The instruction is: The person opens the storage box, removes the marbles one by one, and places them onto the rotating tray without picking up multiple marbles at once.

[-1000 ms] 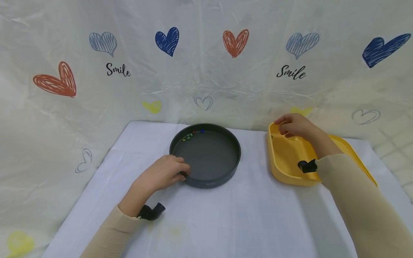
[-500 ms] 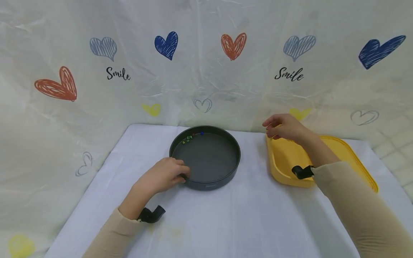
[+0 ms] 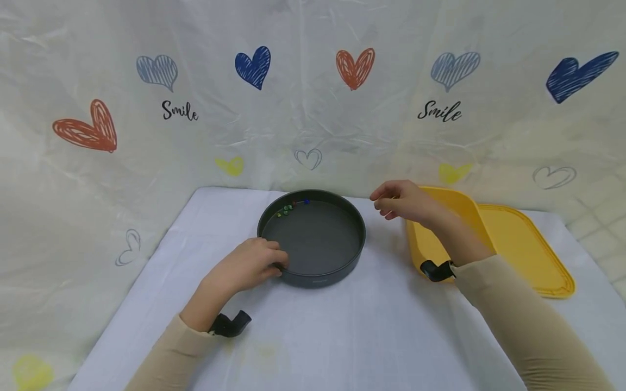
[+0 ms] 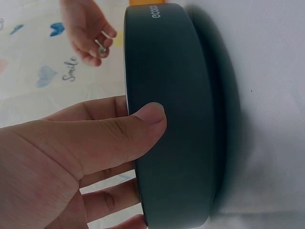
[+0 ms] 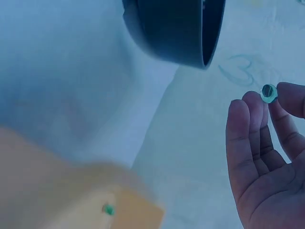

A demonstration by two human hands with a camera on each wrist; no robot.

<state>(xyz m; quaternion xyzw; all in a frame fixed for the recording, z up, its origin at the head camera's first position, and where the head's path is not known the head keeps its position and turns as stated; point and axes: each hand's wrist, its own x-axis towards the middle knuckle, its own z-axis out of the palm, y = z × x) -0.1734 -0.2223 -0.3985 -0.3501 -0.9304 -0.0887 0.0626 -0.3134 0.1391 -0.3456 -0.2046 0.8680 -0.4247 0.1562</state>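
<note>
A round dark grey pan (image 3: pixel 313 239) stands mid-table. My left hand (image 3: pixel 254 264) grips its near-left rim, the thumb pressed on the outer wall in the left wrist view and the other fingers over the rim. Several small marbles (image 3: pixel 286 209), green, red and blue, lie at the pan's far-left inner edge. My right hand (image 3: pixel 403 202) is in the air between the pan and a yellow box (image 3: pixel 415 244). Between its thumb and fingertips it pinches a green glass marble (image 5: pixel 269 93), clearest in the right wrist view. Another green marble (image 5: pixel 108 209) lies in the box.
A yellow lid (image 3: pixel 523 247) lies right of the box, partly behind the right forearm. White cloth (image 3: pixel 323 336) covers the table. Behind it hangs a pale sheet (image 3: pixel 303 108) printed with hearts and words.
My right hand has moved left out of the yellow box toward the pan, carrying the marble. My left hand stays on the pan's rim.
</note>
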